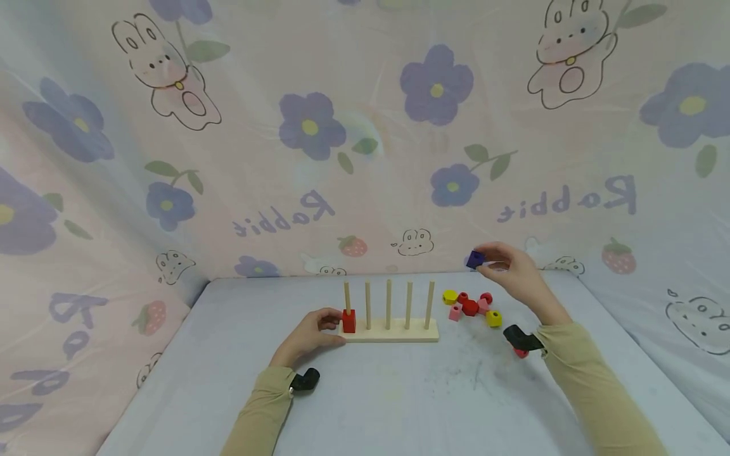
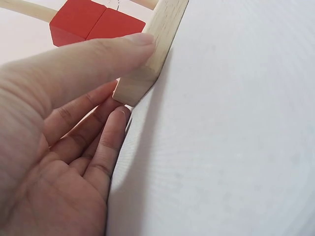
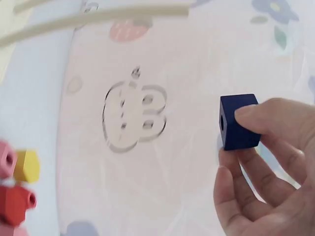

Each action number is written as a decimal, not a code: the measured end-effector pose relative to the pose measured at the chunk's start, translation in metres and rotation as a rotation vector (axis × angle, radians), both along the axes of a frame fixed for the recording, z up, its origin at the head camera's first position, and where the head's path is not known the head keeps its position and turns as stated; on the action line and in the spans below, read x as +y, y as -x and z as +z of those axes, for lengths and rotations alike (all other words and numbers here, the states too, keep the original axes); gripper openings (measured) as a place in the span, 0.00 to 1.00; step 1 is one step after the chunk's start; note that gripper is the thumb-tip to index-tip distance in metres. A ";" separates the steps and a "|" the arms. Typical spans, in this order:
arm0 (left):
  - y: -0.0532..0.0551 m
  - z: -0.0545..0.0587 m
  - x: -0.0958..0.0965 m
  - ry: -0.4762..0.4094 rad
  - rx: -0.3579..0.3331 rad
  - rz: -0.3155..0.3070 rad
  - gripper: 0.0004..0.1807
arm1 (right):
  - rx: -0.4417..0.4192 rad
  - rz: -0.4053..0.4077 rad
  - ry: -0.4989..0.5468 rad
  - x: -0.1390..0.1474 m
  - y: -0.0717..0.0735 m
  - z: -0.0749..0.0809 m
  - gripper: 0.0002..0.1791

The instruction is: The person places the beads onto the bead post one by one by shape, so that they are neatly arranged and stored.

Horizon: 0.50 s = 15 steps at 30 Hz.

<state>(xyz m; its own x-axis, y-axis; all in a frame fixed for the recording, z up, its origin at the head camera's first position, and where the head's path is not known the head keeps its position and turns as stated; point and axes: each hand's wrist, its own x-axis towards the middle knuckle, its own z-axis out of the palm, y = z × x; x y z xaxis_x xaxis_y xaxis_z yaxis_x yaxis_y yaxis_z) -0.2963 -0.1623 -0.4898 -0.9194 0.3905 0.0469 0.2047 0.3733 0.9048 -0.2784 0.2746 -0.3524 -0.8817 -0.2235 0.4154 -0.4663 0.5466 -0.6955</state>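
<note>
Five upright pegs (image 1: 388, 305) stand on a wooden base (image 1: 393, 339) in the head view, two red blocks (image 1: 349, 321) on the leftmost. The left hand (image 1: 310, 332) grips that end; the right hand (image 1: 510, 272) pinches a dark blue block (image 1: 474, 259) above the table (image 1: 376, 392), near loose beads (image 1: 470, 308). Tall pegs would obstruct any low pass. A black wrist camera (image 1: 523, 339) partly hides another red bead (image 1: 521, 353). Left wrist view: thumb against the base's edge, fingers at its end; steady pressure should prevent sliding. Right wrist view: thumb and fingertips pinch the block, best leaving its visible hole uncovered.
</note>
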 end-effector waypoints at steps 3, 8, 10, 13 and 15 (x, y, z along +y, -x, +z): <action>0.001 -0.001 0.000 0.006 0.006 -0.002 0.29 | 0.051 0.055 0.035 -0.019 0.001 0.007 0.20; -0.005 0.007 0.001 -0.031 0.003 -0.025 0.28 | 0.064 0.150 0.080 -0.060 -0.010 0.026 0.20; -0.008 0.010 0.001 -0.035 0.005 -0.023 0.28 | 0.058 0.189 0.100 -0.074 -0.009 0.027 0.20; -0.006 0.009 0.001 -0.012 0.010 -0.019 0.29 | 0.045 0.247 0.123 -0.094 -0.007 0.027 0.20; -0.001 0.001 -0.001 0.001 0.010 -0.006 0.30 | 0.047 0.293 0.146 -0.107 -0.004 0.025 0.20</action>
